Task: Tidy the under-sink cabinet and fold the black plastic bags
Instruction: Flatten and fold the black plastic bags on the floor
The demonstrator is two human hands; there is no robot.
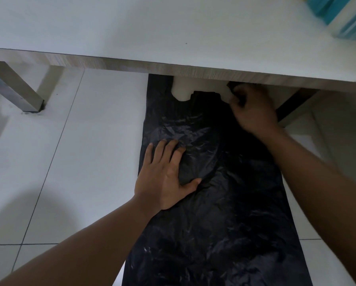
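Black plastic bag (224, 203) lies flat on the tiled floor (80, 141), long axis pointing away from the person, left hand (166, 178) pressing it with straight fingers (164, 149), right hand (253, 110), blurred, seemingly pinching its far handle (232, 85).

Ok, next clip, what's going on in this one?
A person is spreading a black plastic bag out on the white tiled floor, with its handle end reaching under the edge of a white table. The left hand presses flat on the bag's left side, fingers straight. The right hand, slightly blurred, grips the bag's right handle close to the table edge. The bag lies open and wrinkled, not yet folded.
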